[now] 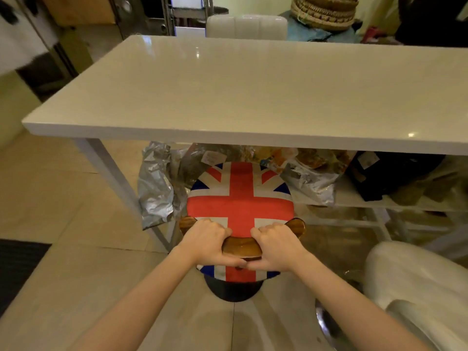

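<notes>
A chair with a Union Jack seat [240, 198] and a curved wooden backrest [241, 245] stands in front of me, its seat partly under the white table [253, 84]. My left hand [207, 243] grips the backrest's top rail on the left, fingers curled over it. My right hand [274, 245] grips the same rail on the right. The thumbs nearly meet below the rail.
Crumpled silver foil bags [154, 191] and other packages sit on a low shelf [354, 202] under the table. A white chair [415, 287] stands at my right, another white chair [247, 26] beyond the table. A dark mat [17, 269] lies on the tiled floor at left.
</notes>
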`<control>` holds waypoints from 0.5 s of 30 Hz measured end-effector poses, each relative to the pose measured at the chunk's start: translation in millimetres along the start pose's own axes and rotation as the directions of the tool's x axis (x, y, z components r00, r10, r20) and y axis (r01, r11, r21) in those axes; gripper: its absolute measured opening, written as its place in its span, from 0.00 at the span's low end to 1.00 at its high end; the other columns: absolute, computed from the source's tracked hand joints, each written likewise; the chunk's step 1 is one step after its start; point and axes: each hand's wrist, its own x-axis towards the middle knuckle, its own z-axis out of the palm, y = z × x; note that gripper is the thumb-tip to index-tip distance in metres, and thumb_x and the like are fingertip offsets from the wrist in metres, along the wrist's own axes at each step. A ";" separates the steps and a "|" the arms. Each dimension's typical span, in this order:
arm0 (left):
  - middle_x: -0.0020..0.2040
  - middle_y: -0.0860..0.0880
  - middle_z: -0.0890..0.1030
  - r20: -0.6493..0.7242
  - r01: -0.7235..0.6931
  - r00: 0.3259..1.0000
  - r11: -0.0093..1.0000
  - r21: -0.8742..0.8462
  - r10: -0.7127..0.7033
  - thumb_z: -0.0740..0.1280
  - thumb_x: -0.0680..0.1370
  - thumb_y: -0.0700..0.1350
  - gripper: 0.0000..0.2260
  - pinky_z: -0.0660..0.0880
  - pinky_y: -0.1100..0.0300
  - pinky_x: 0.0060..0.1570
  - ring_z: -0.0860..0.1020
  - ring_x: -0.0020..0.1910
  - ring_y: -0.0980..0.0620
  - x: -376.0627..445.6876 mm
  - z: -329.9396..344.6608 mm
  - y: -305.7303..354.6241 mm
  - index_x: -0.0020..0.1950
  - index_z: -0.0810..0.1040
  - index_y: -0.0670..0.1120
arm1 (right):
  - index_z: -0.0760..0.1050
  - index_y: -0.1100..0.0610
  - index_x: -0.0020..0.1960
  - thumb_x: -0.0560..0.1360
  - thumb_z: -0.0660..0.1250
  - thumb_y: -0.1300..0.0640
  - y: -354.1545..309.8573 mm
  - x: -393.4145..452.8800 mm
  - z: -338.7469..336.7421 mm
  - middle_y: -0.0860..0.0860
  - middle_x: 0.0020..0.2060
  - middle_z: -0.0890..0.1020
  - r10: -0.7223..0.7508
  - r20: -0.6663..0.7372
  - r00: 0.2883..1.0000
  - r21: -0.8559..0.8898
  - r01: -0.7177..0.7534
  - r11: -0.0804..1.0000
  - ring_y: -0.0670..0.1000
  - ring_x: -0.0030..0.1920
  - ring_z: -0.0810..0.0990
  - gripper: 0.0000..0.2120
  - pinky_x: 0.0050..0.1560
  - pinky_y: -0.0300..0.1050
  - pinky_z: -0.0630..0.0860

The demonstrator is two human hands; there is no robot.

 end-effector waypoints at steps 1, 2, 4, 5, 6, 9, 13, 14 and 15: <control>0.25 0.55 0.69 0.006 -0.003 1.000 1.000 -0.004 0.003 0.54 0.65 0.76 0.30 0.67 0.59 0.30 0.66 0.22 0.56 0.4 -0.7 0.6 0.31 0.70 0.48 | 0.71 0.56 0.47 0.68 0.57 0.28 0.2 -0.2 0.4 0.52 0.39 0.81 0.004 0.000 1.000 0.008 -0.004 1.000 0.53 0.37 0.77 0.30 0.41 0.48 0.75; 0.24 0.56 0.67 0.010 -0.006 1.000 1.000 -0.010 0.006 0.54 0.65 0.76 0.29 0.65 0.60 0.30 0.64 0.22 0.57 0.6 -1.2 1.0 0.31 0.69 0.49 | 0.71 0.56 0.46 0.68 0.57 0.28 0.4 -0.2 0.7 0.52 0.39 0.80 0.007 -0.001 1.000 0.015 -0.007 1.000 0.53 0.37 0.77 0.30 0.41 0.48 0.75; 0.24 0.58 0.64 0.017 -0.008 1.000 1.000 -0.014 0.008 0.55 0.65 0.76 0.28 0.63 0.62 0.31 0.62 0.22 0.60 0.4 -1.3 0.9 0.31 0.67 0.50 | 0.71 0.56 0.46 0.68 0.58 0.28 0.4 -0.5 1.2 0.52 0.39 0.80 0.013 -0.009 1.000 0.028 -0.013 1.000 0.53 0.37 0.77 0.30 0.41 0.48 0.74; 0.24 0.59 0.63 0.019 -0.006 1.000 1.000 -0.011 0.006 0.55 0.65 0.76 0.28 0.63 0.62 0.31 0.62 0.22 0.60 -0.1 -1.1 0.7 0.31 0.67 0.50 | 0.71 0.56 0.46 0.68 0.58 0.29 0.2 -0.6 1.6 0.52 0.40 0.80 0.016 -0.016 1.000 0.039 -0.015 0.999 0.53 0.38 0.77 0.29 0.41 0.47 0.73; 0.24 0.58 0.64 0.019 -0.003 1.000 1.000 -0.012 0.003 0.55 0.65 0.76 0.28 0.63 0.62 0.30 0.62 0.22 0.60 -0.8 -0.1 0.5 0.31 0.67 0.50 | 0.71 0.56 0.47 0.68 0.59 0.29 0.1 -0.8 2.0 0.52 0.40 0.80 0.019 -0.022 1.000 0.050 -0.018 0.999 0.52 0.38 0.77 0.29 0.42 0.46 0.72; 0.26 0.57 0.68 0.022 0.000 1.000 1.000 -0.015 0.000 0.53 0.64 0.77 0.29 0.62 0.62 0.31 0.65 0.24 0.58 -0.7 0.0 0.4 0.33 0.68 0.50 | 0.73 0.56 0.47 0.66 0.58 0.28 -0.7 -1.0 4.1 0.52 0.42 0.81 0.042 -0.057 0.997 0.042 -0.040 0.998 0.53 0.43 0.77 0.31 0.47 0.47 0.69; 0.32 0.54 0.74 0.063 0.018 0.998 1.000 0.003 -0.019 0.46 0.62 0.80 0.36 0.66 0.58 0.38 0.71 0.31 0.54 -1.6 -2.3 2.6 0.39 0.73 0.49 | 0.74 0.56 0.50 0.64 0.60 0.28 -3.9 -5.8 4.5 0.51 0.46 0.80 0.098 -0.067 0.993 0.042 -0.096 0.995 0.53 0.47 0.75 0.33 0.50 0.48 0.67; 0.35 0.53 0.75 0.082 0.030 0.996 0.999 0.021 -0.031 0.47 0.63 0.79 0.35 0.67 0.57 0.41 0.72 0.34 0.53 -1.9 -3.9 3.8 0.41 0.72 0.49 | 0.73 0.56 0.52 0.65 0.61 0.28 -5.1 -7.0 3.6 0.51 0.48 0.79 0.118 -0.053 0.992 0.057 -0.115 0.992 0.53 0.49 0.74 0.33 0.52 0.48 0.66; 0.39 0.52 0.76 0.112 0.044 0.993 0.998 0.037 -0.048 0.49 0.64 0.78 0.34 0.67 0.55 0.46 0.74 0.38 0.52 -1.9 -5.7 4.9 0.44 0.73 0.50 | 0.73 0.55 0.55 0.65 0.62 0.28 -6.3 -8.0 2.4 0.51 0.51 0.78 0.139 -0.033 0.990 0.072 -0.136 0.988 0.53 0.52 0.73 0.34 0.54 0.48 0.66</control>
